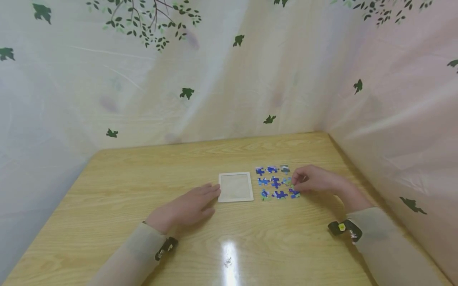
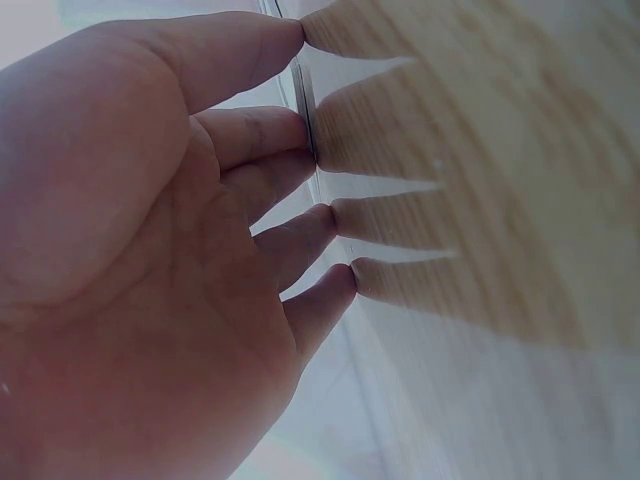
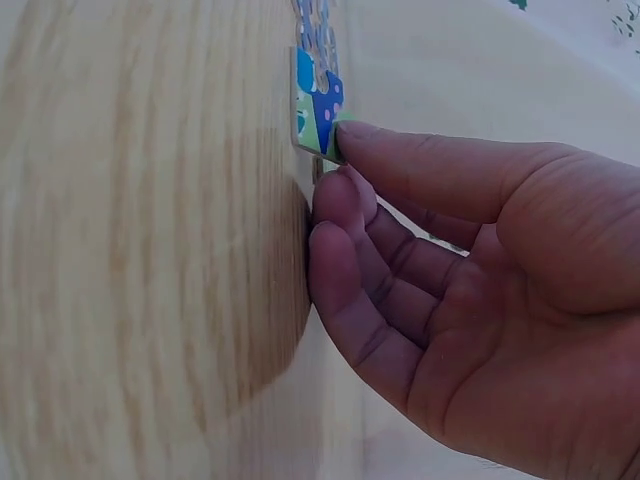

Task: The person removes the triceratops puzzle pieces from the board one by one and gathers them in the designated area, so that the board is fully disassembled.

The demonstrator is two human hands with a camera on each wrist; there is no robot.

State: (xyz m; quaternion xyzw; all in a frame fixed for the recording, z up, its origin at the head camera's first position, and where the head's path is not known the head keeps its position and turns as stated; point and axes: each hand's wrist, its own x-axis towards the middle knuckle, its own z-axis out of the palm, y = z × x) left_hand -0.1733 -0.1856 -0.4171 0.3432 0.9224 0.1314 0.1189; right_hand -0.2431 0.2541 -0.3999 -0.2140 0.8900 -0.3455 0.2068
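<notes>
My left hand [image 1: 191, 204] lies on the table with its fingers extended, fingertips right at the left edge of a white square puzzle frame [image 1: 251, 188]. In the left wrist view, its fingertips [image 2: 318, 222] rest on the glossy wood. To the right of the frame, puzzle pieces [image 1: 275, 182] in blue, green and purple lie in three spaced rows of three. My right hand [image 1: 315, 179] is at the right end of these rows, thumb and forefinger pinching a puzzle piece [image 3: 318, 105] at its green corner. Its other fingers curl down against the table.
The wooden table [image 1: 125, 178] has a bright light reflection near its front. A pale curtain [image 1: 229, 79] with green leaf prints hangs behind the table, and another stretch of it borders the right side. Dark bands [image 1: 166, 248] are worn on both wrists.
</notes>
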